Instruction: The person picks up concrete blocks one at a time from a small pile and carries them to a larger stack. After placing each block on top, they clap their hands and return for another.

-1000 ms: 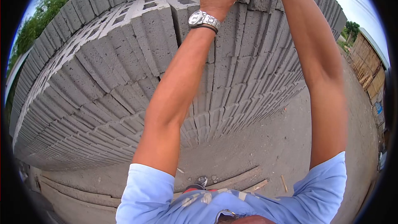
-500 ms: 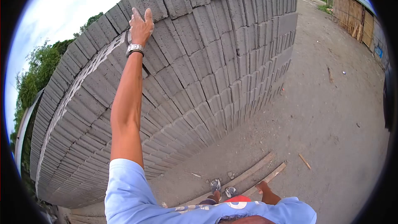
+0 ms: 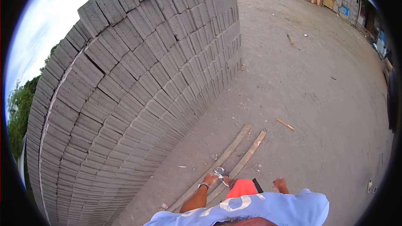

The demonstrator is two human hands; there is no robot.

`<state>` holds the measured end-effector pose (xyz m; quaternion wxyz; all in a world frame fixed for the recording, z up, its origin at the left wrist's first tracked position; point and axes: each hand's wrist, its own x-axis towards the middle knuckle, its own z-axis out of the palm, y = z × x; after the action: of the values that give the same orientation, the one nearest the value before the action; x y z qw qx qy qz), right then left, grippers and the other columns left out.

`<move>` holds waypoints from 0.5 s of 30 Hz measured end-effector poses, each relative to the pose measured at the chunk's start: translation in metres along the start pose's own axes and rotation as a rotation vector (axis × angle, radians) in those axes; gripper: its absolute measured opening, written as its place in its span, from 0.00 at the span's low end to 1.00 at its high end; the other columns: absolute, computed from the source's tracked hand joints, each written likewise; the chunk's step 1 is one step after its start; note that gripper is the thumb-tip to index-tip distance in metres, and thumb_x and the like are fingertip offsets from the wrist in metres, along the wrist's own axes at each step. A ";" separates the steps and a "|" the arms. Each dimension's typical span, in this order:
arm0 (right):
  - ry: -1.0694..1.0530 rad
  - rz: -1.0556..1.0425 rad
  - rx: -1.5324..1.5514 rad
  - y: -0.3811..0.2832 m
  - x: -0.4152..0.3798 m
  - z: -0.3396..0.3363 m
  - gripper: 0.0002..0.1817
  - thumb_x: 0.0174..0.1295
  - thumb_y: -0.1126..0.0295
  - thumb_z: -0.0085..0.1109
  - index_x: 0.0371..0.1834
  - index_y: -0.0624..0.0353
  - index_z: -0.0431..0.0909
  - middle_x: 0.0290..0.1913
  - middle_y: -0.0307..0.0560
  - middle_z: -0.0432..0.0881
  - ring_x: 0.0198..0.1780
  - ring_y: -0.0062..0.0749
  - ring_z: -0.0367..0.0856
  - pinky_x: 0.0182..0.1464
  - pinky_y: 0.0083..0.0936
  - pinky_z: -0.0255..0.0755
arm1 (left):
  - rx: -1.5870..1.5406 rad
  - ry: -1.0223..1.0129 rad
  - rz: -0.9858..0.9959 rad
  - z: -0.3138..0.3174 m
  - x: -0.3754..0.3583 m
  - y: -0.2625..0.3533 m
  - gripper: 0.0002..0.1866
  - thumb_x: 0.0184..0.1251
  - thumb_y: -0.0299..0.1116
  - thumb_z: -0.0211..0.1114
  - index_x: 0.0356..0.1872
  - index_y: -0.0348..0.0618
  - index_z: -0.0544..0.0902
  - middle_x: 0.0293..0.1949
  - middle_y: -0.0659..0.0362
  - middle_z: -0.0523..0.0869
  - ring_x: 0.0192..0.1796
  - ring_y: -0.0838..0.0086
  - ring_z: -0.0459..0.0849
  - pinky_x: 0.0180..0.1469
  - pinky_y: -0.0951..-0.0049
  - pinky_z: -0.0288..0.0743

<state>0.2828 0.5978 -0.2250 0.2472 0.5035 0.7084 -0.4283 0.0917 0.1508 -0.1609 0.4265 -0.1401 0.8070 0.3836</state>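
Head view. Stack of concrete blocks (image 3: 125,96): grey, many courses, at the left edge of the bare ground (image 3: 318,100). End block (image 3: 93,17): top course, at the step in the stack's upper edge. Handling, as judged: heavy, stiff, coarse, unlikely to slip; corners apt to chip. Suggested hold: both hands, one at each end.

Left hand (image 3: 210,178): hangs low, wristwatch (image 3: 204,185) at the wrist, near one shoe (image 3: 220,170), planks (image 3: 228,150) behind; apart from the stack; no held item visible; opening of fingers cannot be told.

Right hand (image 3: 280,183): low, beside the red shorts (image 3: 242,188), well apart from the stack; no held item visible; opening of fingers likewise uncertain.

Wooden stick (image 3: 285,124): one, on the ground, beyond the planks.
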 end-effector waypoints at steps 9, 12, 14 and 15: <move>-0.328 -0.689 -0.097 -0.096 -0.005 -0.029 0.15 0.61 0.67 0.61 0.47 0.65 0.82 0.35 0.48 0.87 0.33 0.30 0.86 0.38 0.27 0.81 | -0.794 0.634 -0.201 0.216 -0.192 -0.210 0.27 0.73 0.54 0.55 0.27 0.36 0.81 0.21 0.53 0.83 0.20 0.68 0.83 0.25 0.65 0.78; -0.363 -0.568 -0.649 -0.016 0.000 -0.058 0.15 0.58 0.63 0.64 0.41 0.64 0.85 0.33 0.50 0.88 0.30 0.34 0.87 0.36 0.34 0.81 | -0.956 0.917 -0.460 0.321 -0.269 -0.284 0.26 0.74 0.55 0.53 0.27 0.39 0.76 0.19 0.55 0.80 0.20 0.63 0.79 0.28 0.57 0.81; -0.428 -0.480 -0.971 0.029 -0.008 -0.071 0.17 0.56 0.58 0.64 0.38 0.62 0.86 0.34 0.51 0.89 0.30 0.37 0.87 0.36 0.40 0.80 | -1.107 1.052 -0.632 0.387 -0.310 -0.300 0.26 0.73 0.56 0.52 0.31 0.39 0.75 0.24 0.54 0.79 0.24 0.61 0.79 0.31 0.54 0.80; -0.472 -0.437 -1.037 0.060 0.000 -0.070 0.18 0.55 0.56 0.65 0.37 0.61 0.86 0.36 0.50 0.89 0.31 0.38 0.88 0.36 0.42 0.79 | -1.200 1.035 -0.699 0.422 -0.325 -0.302 0.27 0.73 0.57 0.52 0.33 0.38 0.75 0.26 0.53 0.79 0.26 0.60 0.79 0.32 0.53 0.79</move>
<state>0.3439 0.6658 -0.2107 0.5171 0.0519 0.8376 -0.1684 0.6979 0.2284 -0.1978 -0.0470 -0.7385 0.4715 0.4797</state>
